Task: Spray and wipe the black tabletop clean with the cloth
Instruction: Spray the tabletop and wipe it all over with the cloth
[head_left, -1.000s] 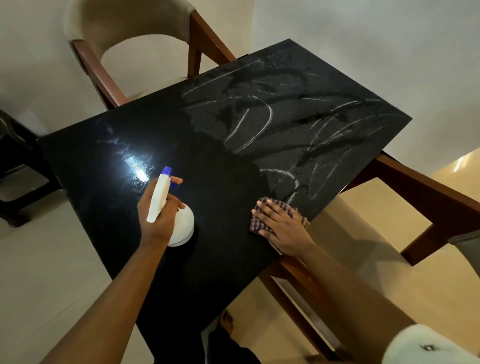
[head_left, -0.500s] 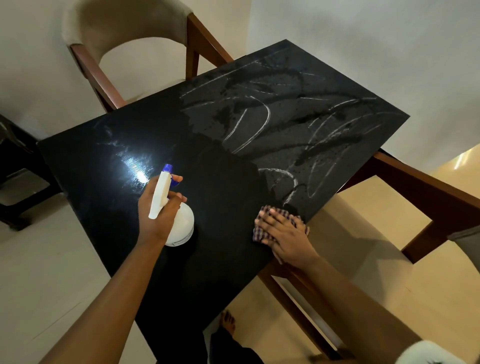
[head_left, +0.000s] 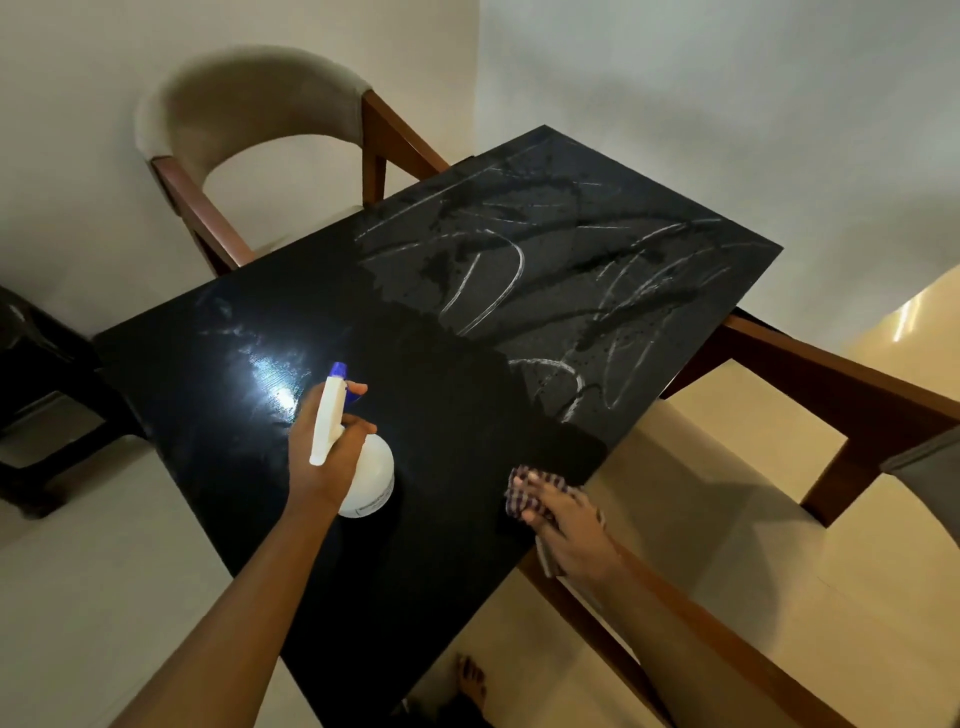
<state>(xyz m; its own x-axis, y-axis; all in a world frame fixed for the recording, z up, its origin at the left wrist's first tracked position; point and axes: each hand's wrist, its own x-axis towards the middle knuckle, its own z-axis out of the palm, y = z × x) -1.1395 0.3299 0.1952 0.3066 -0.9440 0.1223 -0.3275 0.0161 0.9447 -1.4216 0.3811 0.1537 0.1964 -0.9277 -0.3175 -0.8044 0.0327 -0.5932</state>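
Black surface (head_left: 447, 415) fills the middle of the view, glossy on its near left part, dull with white streaks (head_left: 571, 291) on the far right. Left hand (head_left: 324, 449) is wrapped around a white spray bottle (head_left: 371, 480) standing on it. Right hand (head_left: 563, 525) presses flat, fingers extended, on a checked cloth (head_left: 522, 496) at the right edge

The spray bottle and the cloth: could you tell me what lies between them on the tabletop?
Nothing; the head view shows only bare tabletop between the spray bottle and the cloth.
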